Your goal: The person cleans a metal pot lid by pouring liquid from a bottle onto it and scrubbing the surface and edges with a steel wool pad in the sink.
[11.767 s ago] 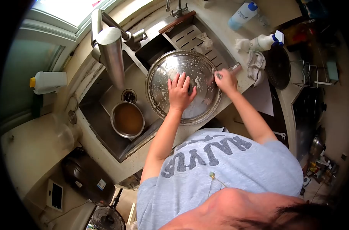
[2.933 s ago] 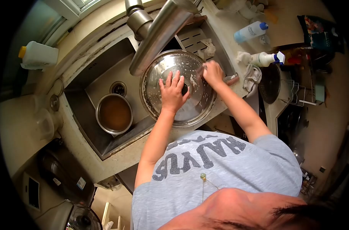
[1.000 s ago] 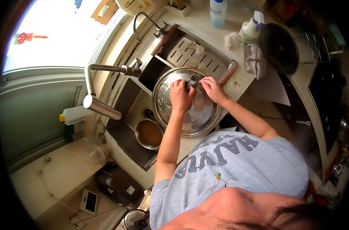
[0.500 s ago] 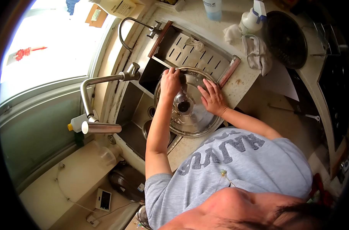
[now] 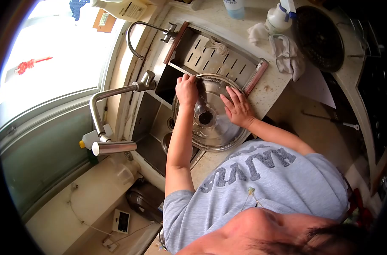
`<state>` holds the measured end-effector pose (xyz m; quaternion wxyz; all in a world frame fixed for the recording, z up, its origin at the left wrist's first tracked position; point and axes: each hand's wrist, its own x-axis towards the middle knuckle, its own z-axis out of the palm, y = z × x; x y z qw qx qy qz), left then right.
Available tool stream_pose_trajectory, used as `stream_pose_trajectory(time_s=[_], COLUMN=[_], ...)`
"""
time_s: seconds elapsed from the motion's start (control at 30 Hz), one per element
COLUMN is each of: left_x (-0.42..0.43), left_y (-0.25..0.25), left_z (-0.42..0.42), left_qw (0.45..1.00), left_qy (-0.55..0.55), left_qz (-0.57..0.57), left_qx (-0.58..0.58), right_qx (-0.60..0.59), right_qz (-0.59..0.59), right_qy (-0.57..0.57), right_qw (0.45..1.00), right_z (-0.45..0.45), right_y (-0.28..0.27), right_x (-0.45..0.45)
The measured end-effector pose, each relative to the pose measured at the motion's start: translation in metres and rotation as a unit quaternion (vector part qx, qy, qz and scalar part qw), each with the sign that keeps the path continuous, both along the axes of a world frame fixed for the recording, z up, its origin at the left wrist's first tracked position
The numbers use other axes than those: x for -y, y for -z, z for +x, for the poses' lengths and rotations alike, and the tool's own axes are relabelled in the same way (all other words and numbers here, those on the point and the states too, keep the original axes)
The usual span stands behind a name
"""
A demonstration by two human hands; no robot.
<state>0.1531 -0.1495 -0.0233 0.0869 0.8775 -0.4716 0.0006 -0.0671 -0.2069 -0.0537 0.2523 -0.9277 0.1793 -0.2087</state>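
Note:
A large round metal pot lid [image 5: 219,131] with a dark round knob at its middle rests tilted across the sink's edge and the counter. Its surface looks wet, with whitish specks. My left hand [image 5: 186,91] is closed at the lid's upper left rim, fingers curled down; whatever is under them is hidden. On the right half of the lid, my right hand [image 5: 239,108] lies flat with its fingers spread.
The steel sink [image 5: 147,127] has a gooseneck faucet [image 5: 112,91] reaching over its left side. A slotted drain tray [image 5: 214,57] sits above the lid. A spray bottle [image 5: 278,20], a grey cloth [image 5: 287,55] and a dark round pan-like object [image 5: 319,40] lie upper right.
My left hand has shifted slightly along the lid's rim, its fingers more tucked in. My right hand stays on the lid. The whole view has moved a little.

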Motion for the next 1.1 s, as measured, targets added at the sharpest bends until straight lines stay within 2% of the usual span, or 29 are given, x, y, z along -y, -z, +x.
stream_pose_trajectory(time_s=[0.1,0.17,0.23,0.33,0.43,0.5,0.6,0.67,0.7,0.77,0.83,0.9,1.0,1.1], left_x=[0.004,0.009,0.014,0.015,0.028,0.046,0.048,0.040,0.029,0.016,0.024,0.045,0.038,0.011], left_y=[0.001,0.003,0.002,0.003,0.003,-0.007,0.005,-0.010,0.006,0.014,0.012,0.011,0.014,0.011], left_z=[-0.006,-0.008,-0.007,-0.002,-0.016,-0.044,-0.057,-0.035,-0.014,-0.002,-0.014,-0.044,-0.035,0.001], left_qw=[0.998,0.999,0.995,0.996,0.998,0.989,0.983,0.987,0.994,0.999,0.996,0.990,0.989,0.999], left_qy=[0.007,0.043,0.091,0.053,0.062,0.141,0.175,0.141,0.082,0.034,0.082,0.133,0.145,-0.009], left_qz=[-0.054,-0.011,-0.027,-0.050,-0.002,0.022,-0.010,0.065,0.074,0.031,0.037,0.037,0.002,0.042], left_qx=[0.001,0.008,-0.007,-0.057,-0.019,-0.049,-0.061,-0.039,-0.007,-0.029,0.024,-0.022,0.000,0.003], right_qx=[0.001,0.004,0.005,-0.001,-0.006,-0.038,-0.045,-0.021,0.003,0.006,-0.001,-0.011,-0.010,0.011], right_qz=[-0.008,-0.004,0.000,0.000,0.007,-0.003,-0.004,-0.002,-0.001,0.004,0.001,0.001,0.000,0.000], right_qy=[0.008,0.007,0.007,0.003,0.003,0.011,0.014,0.001,-0.011,-0.008,-0.008,-0.001,0.001,-0.005], right_qw=[1.000,1.000,1.000,1.000,1.000,0.999,0.999,1.000,1.000,1.000,1.000,1.000,1.000,1.000], right_z=[0.001,0.002,0.001,0.001,0.000,0.001,0.001,0.000,0.000,0.000,0.001,0.003,0.002,0.003], right_y=[0.001,0.003,0.002,-0.001,-0.002,-0.004,-0.003,0.000,0.002,0.001,-0.001,0.002,0.005,0.004], right_x=[-0.001,-0.001,-0.001,0.000,-0.001,-0.002,-0.003,-0.002,0.000,-0.001,-0.002,-0.005,-0.006,-0.003])
